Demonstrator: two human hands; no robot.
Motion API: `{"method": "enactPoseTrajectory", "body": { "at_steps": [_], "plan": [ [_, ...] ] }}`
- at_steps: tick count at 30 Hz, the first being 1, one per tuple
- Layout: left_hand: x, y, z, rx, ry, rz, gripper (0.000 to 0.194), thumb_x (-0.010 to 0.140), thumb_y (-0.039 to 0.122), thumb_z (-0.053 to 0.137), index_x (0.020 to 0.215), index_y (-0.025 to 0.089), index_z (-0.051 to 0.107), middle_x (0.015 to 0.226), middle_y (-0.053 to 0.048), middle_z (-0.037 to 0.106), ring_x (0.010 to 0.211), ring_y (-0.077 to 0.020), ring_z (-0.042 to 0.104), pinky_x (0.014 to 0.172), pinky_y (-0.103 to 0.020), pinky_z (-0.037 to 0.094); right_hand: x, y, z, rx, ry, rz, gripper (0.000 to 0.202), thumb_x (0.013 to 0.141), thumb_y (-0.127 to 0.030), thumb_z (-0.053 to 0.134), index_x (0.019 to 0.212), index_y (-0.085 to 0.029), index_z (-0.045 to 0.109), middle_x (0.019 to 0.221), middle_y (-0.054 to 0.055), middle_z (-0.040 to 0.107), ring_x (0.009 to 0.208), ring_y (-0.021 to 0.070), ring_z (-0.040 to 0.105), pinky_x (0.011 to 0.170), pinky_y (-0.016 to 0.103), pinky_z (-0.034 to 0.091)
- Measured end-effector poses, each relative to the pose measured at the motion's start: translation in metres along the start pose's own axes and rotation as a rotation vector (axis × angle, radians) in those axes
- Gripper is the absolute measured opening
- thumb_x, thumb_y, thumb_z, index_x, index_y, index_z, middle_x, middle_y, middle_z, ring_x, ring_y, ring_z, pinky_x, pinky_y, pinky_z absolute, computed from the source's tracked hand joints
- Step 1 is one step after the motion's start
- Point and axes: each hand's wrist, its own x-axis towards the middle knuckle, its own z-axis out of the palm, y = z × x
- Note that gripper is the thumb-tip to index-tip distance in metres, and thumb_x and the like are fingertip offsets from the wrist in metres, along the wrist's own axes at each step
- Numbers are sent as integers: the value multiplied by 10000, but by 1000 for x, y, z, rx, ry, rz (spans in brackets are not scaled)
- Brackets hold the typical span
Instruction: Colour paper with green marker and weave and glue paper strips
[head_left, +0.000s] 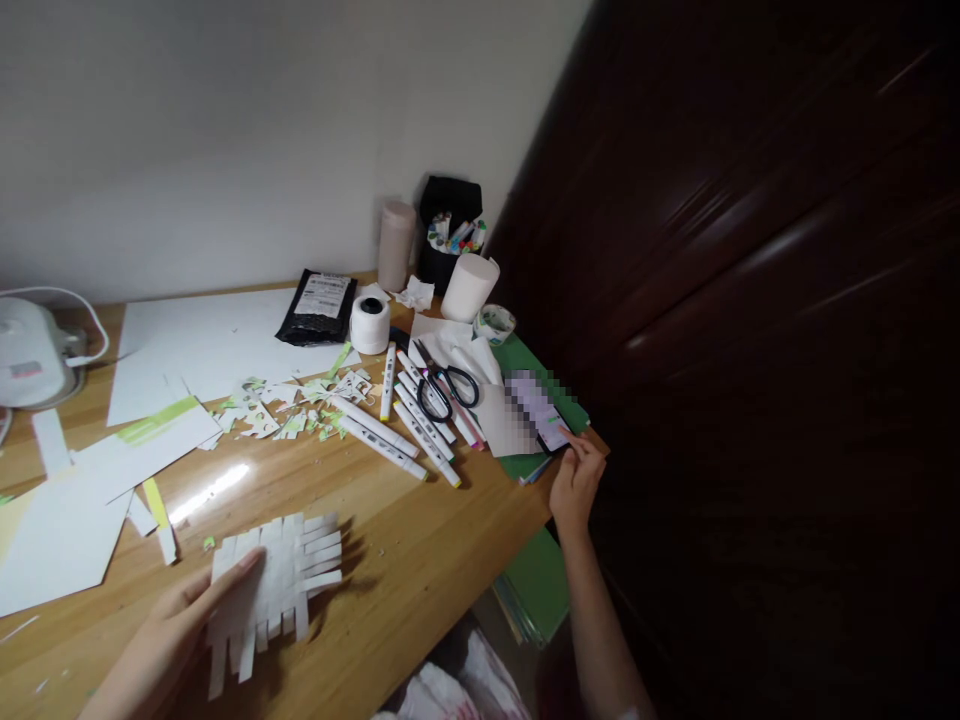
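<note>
My left hand (202,600) is closed on a woven mat of white paper strips (277,565), thumb on top, held just over the near edge of the table. Loose strip ends stick out along its right and lower sides. At the table's right corner my right hand (577,480) reaches to a phone (538,410), an outstretched finger at its lit, partly blurred screen. The phone lies over white paper and a green folder (525,350). Left of it are black-handled scissors (448,390) on top of several white markers (390,440).
Paper scraps (289,405) lie mid-table, with large white sheets (202,330) behind and to the left. A black package (319,305), a white jar (370,325), a tape roll (495,322), a beige cylinder (396,245) and a black pen holder (442,262) stand toward the wall.
</note>
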Motion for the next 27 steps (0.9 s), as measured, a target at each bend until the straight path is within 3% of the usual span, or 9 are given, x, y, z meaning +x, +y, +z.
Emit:
{"method": "enactPoseTrajectory", "body": {
  "at_steps": [5, 14, 20, 23, 25, 27],
  "plan": [
    [2, 7, -8, -121, -95, -148, 659, 400, 677, 756, 810, 177, 629, 634, -17, 677, 539, -202, 616, 464, -236, 483, -1, 6, 0, -26, -9, 8, 214, 893, -233, 365, 1079, -159, 442, 1184, 179, 568, 1210, 230, 461, 1009, 501, 317],
    [1, 9, -8, -105, -96, -145, 724, 370, 678, 763, 872, 174, 626, 686, -23, 699, 581, -226, 638, 495, -256, 513, 2, 1, 0, -55, -35, -12, 163, 876, -268, 376, 983, -183, 464, 1126, 150, 610, 1212, 249, 443, 1019, 534, 261],
    [-8, 21, -7, -140, -71, -146, 597, 406, 618, 791, 804, 194, 657, 635, -5, 690, 507, -184, 591, 438, -225, 462, 3, -10, -3, 18, 51, -10, 144, 865, -233, 357, 989, -178, 406, 1144, 179, 556, 1132, 242, 513, 989, 543, 300],
    [-12, 23, -8, -153, -117, -139, 499, 437, 595, 792, 673, 182, 642, 604, -16, 677, 507, -192, 597, 444, -227, 469, 1, -39, -4, 101, 101, 1, 147, 879, -232, 339, 1013, -181, 372, 1158, 183, 513, 1109, 233, 523, 962, 518, 350],
    [-13, 23, -8, -176, -168, -131, 452, 497, 576, 776, 647, 173, 638, 613, -27, 678, 526, -204, 611, 471, -240, 488, -5, -74, -4, 164, 89, 23, 154, 894, -245, 342, 1032, -188, 381, 1119, 152, 524, 1088, 225, 526, 947, 495, 374],
    [-14, 23, -9, -179, -199, -102, 427, 551, 552, 758, 666, 155, 651, 601, -34, 672, 520, -196, 606, 470, -234, 482, -15, -118, -2, 238, -5, 50, 148, 903, -268, 381, 1019, -199, 439, 1017, 100, 559, 921, 191, 583, 834, 401, 465]
  ]
}}
